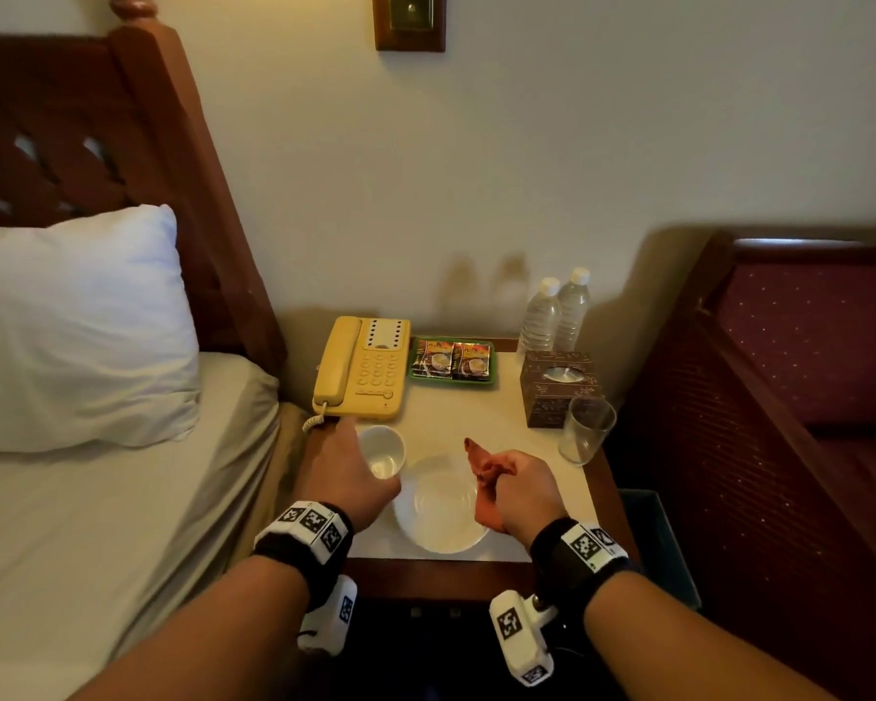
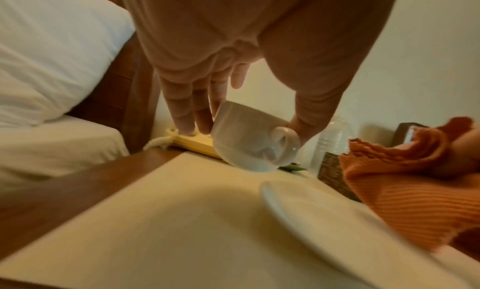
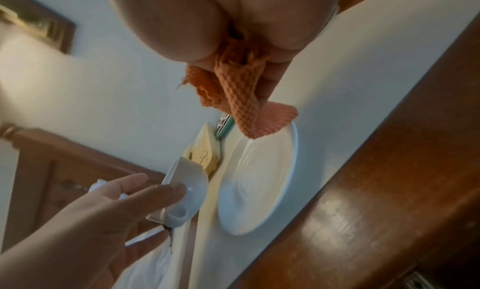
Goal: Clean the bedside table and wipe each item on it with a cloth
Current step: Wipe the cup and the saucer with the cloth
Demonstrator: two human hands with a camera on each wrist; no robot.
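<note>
On the bench [image 1: 441, 427], from the head view, the left hand [image 1: 347, 473] holds a white cup [image 1: 381, 451] at nine o'clock of the saucer [image 1: 438, 503]; the right hand [image 1: 522, 490] clutches an orange cloth [image 1: 484, 473] over the saucer's three o'clock edge. A yellow phone [image 1: 360, 369] sits at twelve o'clock of the cup.

From the left wrist, fingers [image 2: 182, 108] and thumb clamp the tilted cup [image 2: 249, 137] above the bench [image 2: 168, 221].

From the right wrist, fingers [image 3: 272, 82] are closed around the cloth [image 3: 241, 104], which touches the saucer [image 3: 259, 182].
</note>
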